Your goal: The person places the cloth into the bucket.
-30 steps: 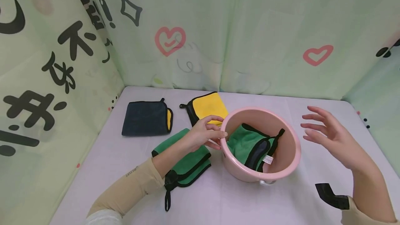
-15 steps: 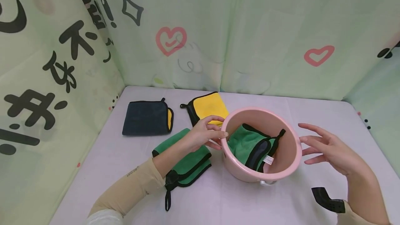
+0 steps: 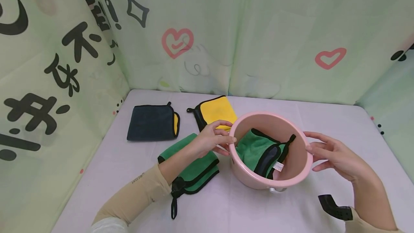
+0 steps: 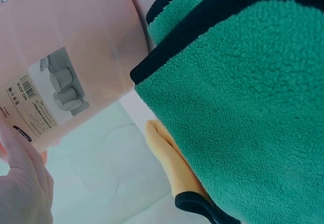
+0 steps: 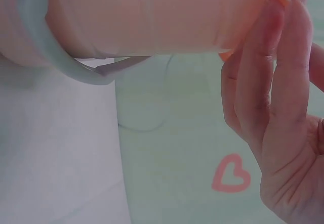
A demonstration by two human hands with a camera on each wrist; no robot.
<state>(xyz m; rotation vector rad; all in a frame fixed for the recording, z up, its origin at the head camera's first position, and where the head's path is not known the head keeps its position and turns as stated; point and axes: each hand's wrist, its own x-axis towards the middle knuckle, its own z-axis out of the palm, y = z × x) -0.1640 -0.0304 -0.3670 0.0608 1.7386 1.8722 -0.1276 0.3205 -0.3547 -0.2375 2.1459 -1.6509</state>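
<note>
- Basin (image 3: pixel 245 175): one pink round plastic basin stands upright on the worktop (image 3: pixel 136 161), between the two hands and right of centre.
- Cloths, counted: four. One green cloth with black trim (image 3: pixel 258 150) lies crumpled inside the basin, a white label showing on it; a second folded green cloth (image 3: pixel 194 170) lies on the worktop just left of the basin, under the left forearm; one yellow cloth (image 3: pixel 215 110) lies behind the basin's left side; one dark navy cloth (image 3: pixel 150 122) lies further left, well apart from the basin.
- Left hand (image 3: pixel 210 140): it touches the basin's left rim, fingers (image 3: pixel 226 139) loosely bent with the tips at the rim; whether they curl round the rim cannot be told. The left wrist view shows the basin's outer wall (image 4: pixel 76 57) with a printed label (image 4: pixel 45 100), close beside the folded green cloth (image 4: pixel 243 113).
- Right hand (image 3: pixel 333 154): its fingers (image 3: pixel 315 148) are spread and nearly straight, tips against the basin's right rim. The right wrist view shows straight fingers (image 5: pixel 263 67) meeting the pink wall (image 5: pixel 152 16) near its top edge, not wrapped round it.
- Hearts: two pink hearts are printed on the pale green backdrop (image 3: pixel 258 28).
</note>
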